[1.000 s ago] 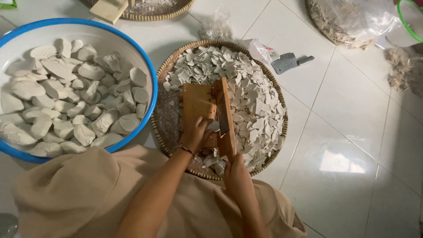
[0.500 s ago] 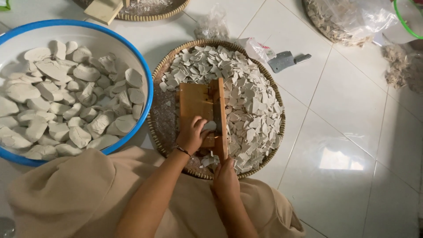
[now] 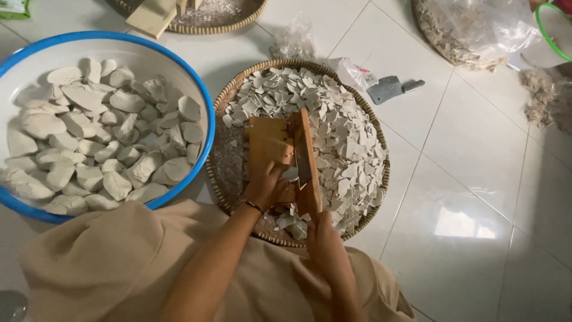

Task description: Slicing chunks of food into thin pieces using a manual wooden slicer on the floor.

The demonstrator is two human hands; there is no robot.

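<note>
Head view: a blue-rimmed basin (image 3: 202, 113) of pale lumps sits left of the basket (image 3: 226, 173). In the basket, over pale chips (image 3: 345, 143), stands a wooden slicer (image 3: 271, 140). Left hand (image 3: 266, 185) presses a lump on it, fingers curled; right hand (image 3: 322, 244) clamps its near end.

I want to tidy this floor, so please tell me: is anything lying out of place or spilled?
Yes. A small cleaver lies loose on the bare tiles beside the woven tray, next to a crumpled plastic bag. At the right edge, pale crumbly scraps sit straight on the floor. The slices stay inside the tray.
</note>
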